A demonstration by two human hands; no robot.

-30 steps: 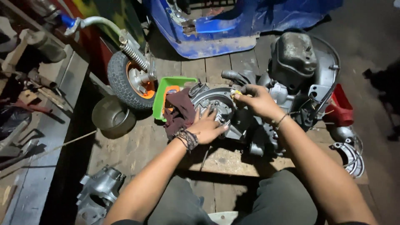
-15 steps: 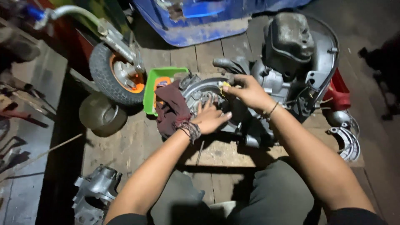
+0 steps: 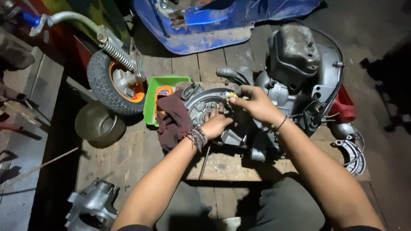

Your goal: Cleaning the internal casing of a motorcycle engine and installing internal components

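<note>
Resting on a wooden platform [image 3: 128, 158], a grey scooter engine [image 3: 274, 98] occupies the centre of the view, its round open side cover [image 3: 205, 105] facing up and to the left. Left hand [image 3: 217, 124]: laid on the round cover, fingers spread and pressing on the metal face, clasping nothing; a beaded bracelet [image 3: 196, 137] circles the wrist. Right hand [image 3: 252, 102]: above the cover's right edge, thumb and forefinger pinched on a small yellowish part [image 3: 231, 96] at the rim; what the part is cannot be told. A thin band [image 3: 280, 124] sits on that wrist. Dark red rag [image 3: 171, 119]: draped over the left edge of the engine cover, just beside the left hand. Green plastic tray [image 3: 152, 102]: behind the rag, touching it, holding an orange item. Small wheel [image 3: 113, 81] with orange hub and coil spring: left of the tray, upright. Round metal bowl [image 3: 98, 126]: in front of the wheel, on the boards. Blue scooter body panel [image 3: 214, 21]: at the top of the view, behind the engine. Grey cast housing [image 3: 92, 207]: at lower left, well apart from the hands. Curved brake shoes [image 3: 353, 152]: at right, near the engine's far end.
</note>
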